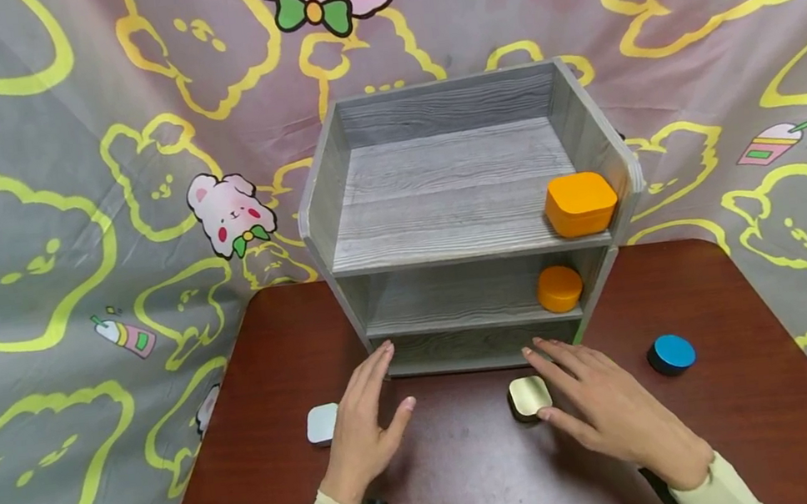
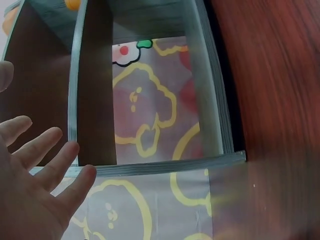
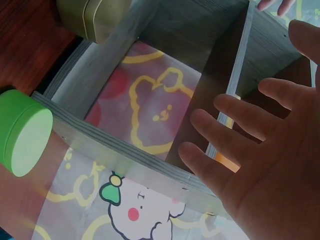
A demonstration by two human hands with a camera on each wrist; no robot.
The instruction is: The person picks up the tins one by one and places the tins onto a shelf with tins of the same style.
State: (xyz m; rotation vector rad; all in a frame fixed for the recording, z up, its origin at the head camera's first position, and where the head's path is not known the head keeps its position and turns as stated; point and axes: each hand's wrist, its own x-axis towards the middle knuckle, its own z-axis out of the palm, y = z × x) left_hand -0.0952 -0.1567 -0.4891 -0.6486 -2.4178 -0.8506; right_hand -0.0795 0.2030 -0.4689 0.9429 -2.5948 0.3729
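My left hand [image 1: 365, 429], fingers extended, hovers beside a white square tin [image 1: 322, 424] on the table and holds nothing. My right hand [image 1: 606, 395] is spread, palm down, just right of a gold square tin [image 1: 530, 396]. Its thumb overlaps the tin's corner in the head view; whether they touch I cannot tell. Both hands are in front of a grey wooden shelf [image 1: 453, 195]. An orange square tin [image 1: 581, 207] sits at the right of its top level. Below it, an orange round tin [image 1: 559, 289] is on the middle level.
A round tin with a blue lid [image 1: 671, 354] stands right of the shelf on the brown table [image 1: 279, 343]. In the right wrist view, a green round tin [image 3: 25, 132] is beside the shelf's side panel. A patterned curtain [image 1: 70, 242] hangs behind and at both sides.
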